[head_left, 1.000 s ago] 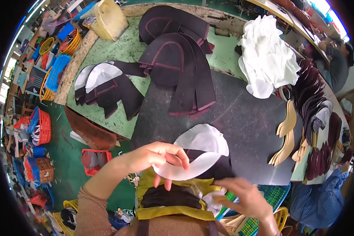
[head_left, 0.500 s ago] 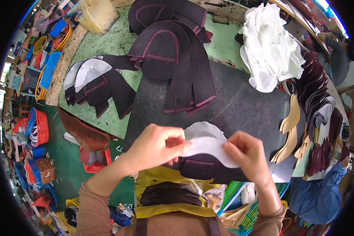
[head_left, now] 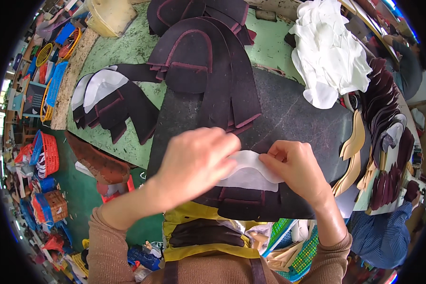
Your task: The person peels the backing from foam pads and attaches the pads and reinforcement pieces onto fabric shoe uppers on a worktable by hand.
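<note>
A curved white lining piece (head_left: 247, 159) is raised over the dark worktop. My right hand (head_left: 296, 171) is closed, pinching the right end of this piece between thumb and fingers. Close to its left end is my left hand (head_left: 194, 163), blurred by motion, so its grip is unclear. Just below, another white piece (head_left: 251, 181) lies on a dark fabric part (head_left: 244, 201) with a reddish edge, at the near edge of the worktop.
Stacked dark fabric parts (head_left: 227, 71) lie on the far worktop (head_left: 288, 113); others with white pieces (head_left: 104, 87) lie left. A white pile (head_left: 326, 57) stands far right, near tan curved pieces (head_left: 352, 156) and maroon parts (head_left: 386, 99). A person in blue (head_left: 383, 232) is at right.
My left hand has moved up and slightly right, now blurred. The raised white piece has moved up, uncovering more of the white piece below. My right hand, still pinching, has shifted slightly up.
</note>
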Motion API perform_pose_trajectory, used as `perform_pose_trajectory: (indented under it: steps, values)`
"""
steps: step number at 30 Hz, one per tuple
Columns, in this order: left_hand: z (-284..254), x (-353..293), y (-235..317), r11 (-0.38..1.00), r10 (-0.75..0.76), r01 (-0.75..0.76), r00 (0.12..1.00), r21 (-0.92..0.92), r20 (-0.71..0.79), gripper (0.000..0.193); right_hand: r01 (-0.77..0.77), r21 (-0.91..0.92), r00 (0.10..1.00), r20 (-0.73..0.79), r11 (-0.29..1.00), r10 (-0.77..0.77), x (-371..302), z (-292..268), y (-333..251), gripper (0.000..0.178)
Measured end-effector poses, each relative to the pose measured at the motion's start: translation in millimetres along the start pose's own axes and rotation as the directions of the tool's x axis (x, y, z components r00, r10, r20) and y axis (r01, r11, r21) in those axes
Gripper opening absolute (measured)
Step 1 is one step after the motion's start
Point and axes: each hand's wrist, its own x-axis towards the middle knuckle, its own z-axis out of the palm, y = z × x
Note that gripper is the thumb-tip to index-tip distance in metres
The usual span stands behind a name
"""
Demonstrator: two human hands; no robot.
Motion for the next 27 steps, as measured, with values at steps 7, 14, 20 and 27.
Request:
perform_pose_trajectory:
  steps: [7, 14, 20, 27]
  values:
    - [62.1, -21.5, 11.3, 0.913, 0.273, -0.322, 0.939, -0.252, -0.21, 0.07, -0.317, 0.582, 0.948, 0.174, 0.748, 0.267, -24.8, -9.2, 23.2, 0.018]
    - [78.6, -15.4, 30.4, 0.95, 0.261, -0.283, 0.952, -0.135, -0.16, 0.062, -0.244, 0.375, 0.968, 0.147, 0.894, 0.203, -29.8, -15.2, 30.0, 0.017]
    - [79.4, -30.1, 27.5, 0.942, 0.325, -0.335, 0.927, -0.028, -0.186, 0.055, -0.278, 0.038, 0.912, 0.324, 0.96, 0.251, -56.8, 0.2, 12.5, 0.016]
    - [50.9, -54.7, 28.3, 0.91, 0.284, -0.335, 0.933, -0.243, -0.223, 0.075, 0.236, -0.221, 0.87, -0.386, 0.946, -0.307, -77.9, 48.8, 5.0, 0.02]
